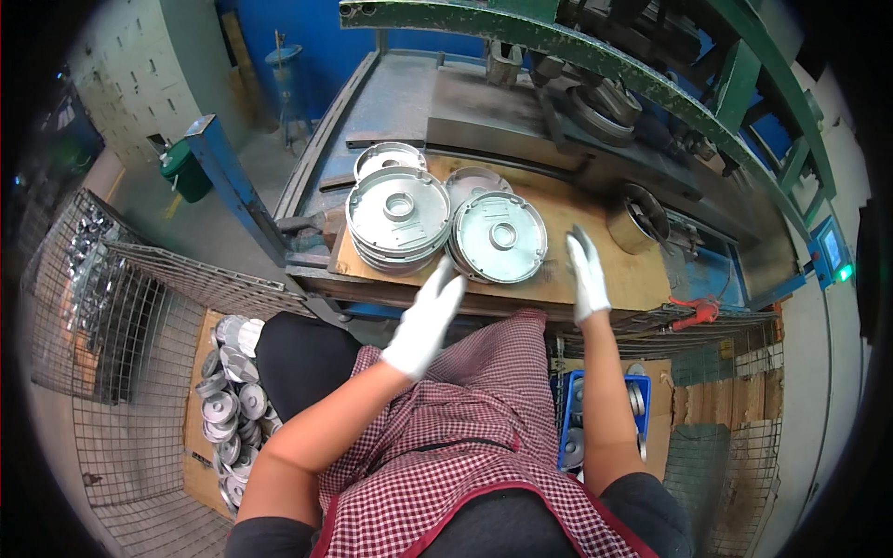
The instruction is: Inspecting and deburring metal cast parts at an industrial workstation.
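Observation:
Two front stacks of round silver metal discs stand on a wooden board [569, 200]. Each disc has a raised rim and a central hub. The left front stack [397, 206] rises beside the right front stack [503, 244], and more discs [391, 156] lie behind them. My left hand [427, 321], in a white glove, is at the near side of the stacks with fingers stretched out. To the right of the right stack, apart from it, my gloved right hand [588, 279] is held upright with extended fingers. Neither hand holds anything.
Beyond the board stands a machine with a green frame [595, 58]. A metal cylinder [629, 219] is at the board's right, a red air gun [696, 313] at its near right corner. Discs [233, 409] fill a wire cage [112, 409] lower left. A blue crate [568, 418] sits lower right.

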Demonstrator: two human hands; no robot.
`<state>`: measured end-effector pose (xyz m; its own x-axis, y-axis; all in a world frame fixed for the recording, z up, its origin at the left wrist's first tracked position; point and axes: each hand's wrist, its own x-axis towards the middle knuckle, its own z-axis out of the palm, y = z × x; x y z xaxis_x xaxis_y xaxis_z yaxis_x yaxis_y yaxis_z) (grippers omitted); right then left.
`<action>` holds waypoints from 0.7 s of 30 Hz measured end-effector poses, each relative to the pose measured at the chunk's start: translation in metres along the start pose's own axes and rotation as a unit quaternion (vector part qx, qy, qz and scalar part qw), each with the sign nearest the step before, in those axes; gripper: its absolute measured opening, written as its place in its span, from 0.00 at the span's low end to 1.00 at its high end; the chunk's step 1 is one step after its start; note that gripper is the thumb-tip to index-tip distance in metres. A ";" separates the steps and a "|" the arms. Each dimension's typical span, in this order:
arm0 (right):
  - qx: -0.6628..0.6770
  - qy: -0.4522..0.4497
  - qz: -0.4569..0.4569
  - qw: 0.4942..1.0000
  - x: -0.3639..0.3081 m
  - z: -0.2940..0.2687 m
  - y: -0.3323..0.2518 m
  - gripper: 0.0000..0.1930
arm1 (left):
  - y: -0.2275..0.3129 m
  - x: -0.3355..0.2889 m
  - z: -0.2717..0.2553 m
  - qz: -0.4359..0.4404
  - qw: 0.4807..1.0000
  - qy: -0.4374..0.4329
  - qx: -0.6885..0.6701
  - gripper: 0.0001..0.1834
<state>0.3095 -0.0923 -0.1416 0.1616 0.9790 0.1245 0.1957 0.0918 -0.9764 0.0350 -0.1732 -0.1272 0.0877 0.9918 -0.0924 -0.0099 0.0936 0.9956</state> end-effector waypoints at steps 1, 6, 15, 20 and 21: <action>0.041 0.020 0.059 0.997 0.007 0.019 0.004 0.32 | -0.005 0.015 0.016 -0.001 0.999 0.035 0.024 0.43; 0.239 0.021 0.084 0.967 0.017 0.073 0.013 0.32 | -0.020 0.068 0.073 0.036 0.978 0.168 0.117 0.51; 0.324 0.060 0.023 0.944 -0.014 0.080 -0.045 0.32 | 0.024 0.031 0.069 0.201 0.958 0.200 0.046 0.47; 0.167 -0.051 0.019 0.985 -0.007 0.138 -0.082 0.39 | 0.053 0.040 0.002 0.185 0.896 0.354 0.194 0.44; 0.112 -0.053 0.020 0.992 -0.005 0.150 -0.086 0.39 | 0.056 0.047 -0.016 0.235 0.871 0.383 0.199 0.42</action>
<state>0.1467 -0.0773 -0.0852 0.0597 0.9953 0.0765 -0.0311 0.0785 -0.9964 0.0222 -0.1199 -0.0764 -0.5236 0.6937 0.4945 0.4945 -0.2252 0.8395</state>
